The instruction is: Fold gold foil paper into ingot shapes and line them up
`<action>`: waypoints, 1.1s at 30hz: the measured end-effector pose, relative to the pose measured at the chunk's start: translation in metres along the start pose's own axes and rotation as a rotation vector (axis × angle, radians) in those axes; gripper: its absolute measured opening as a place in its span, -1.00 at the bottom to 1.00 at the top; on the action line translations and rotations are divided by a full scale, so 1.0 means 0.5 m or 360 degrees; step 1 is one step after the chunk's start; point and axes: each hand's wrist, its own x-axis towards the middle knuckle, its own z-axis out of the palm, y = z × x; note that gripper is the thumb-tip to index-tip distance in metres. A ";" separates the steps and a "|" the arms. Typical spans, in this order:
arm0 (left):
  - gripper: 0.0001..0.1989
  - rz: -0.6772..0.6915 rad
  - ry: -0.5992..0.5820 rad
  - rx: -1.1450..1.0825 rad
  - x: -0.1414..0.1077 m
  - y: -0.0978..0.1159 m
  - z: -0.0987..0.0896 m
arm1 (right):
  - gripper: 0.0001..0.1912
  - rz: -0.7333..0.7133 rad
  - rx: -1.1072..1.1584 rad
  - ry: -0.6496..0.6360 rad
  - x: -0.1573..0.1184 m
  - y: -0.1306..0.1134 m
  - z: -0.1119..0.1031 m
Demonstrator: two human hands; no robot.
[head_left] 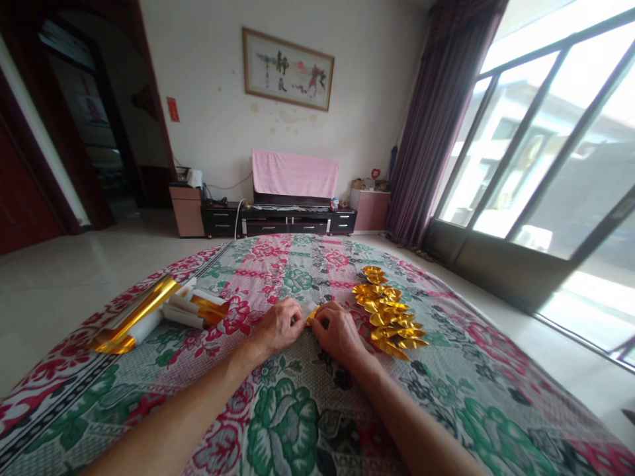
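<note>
A small piece of gold foil paper (311, 316) with a whitish back lies between my two hands, just above the patterned cloth. My left hand (282, 324) pinches its left side with curled fingers. On the other side, my right hand (339, 330) is closed on the paper too, thumb against fingers. Much of the paper is hidden by the fingers. Right of my right hand, folded gold paper pieces (391, 314) with pointed tips sit in an overlapping row. Over to the left are a gold foil roll (141, 317) and a pile of white-backed gold sheets (191, 307).
A flowered cloth (282, 423) in red, green and grey covers the round-edged surface under my hands. Beyond it stand a low cabinet (285, 221) and a pink towel (295, 173) draped over something. Large windows (536, 152) and a purple curtain (436, 119) are at the right.
</note>
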 end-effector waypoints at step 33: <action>-0.84 -0.0093 0.0022 0.0103 0.000 0.002 0.014 | -0.80 0.0039 -0.0052 -0.0069 0.005 0.004 0.006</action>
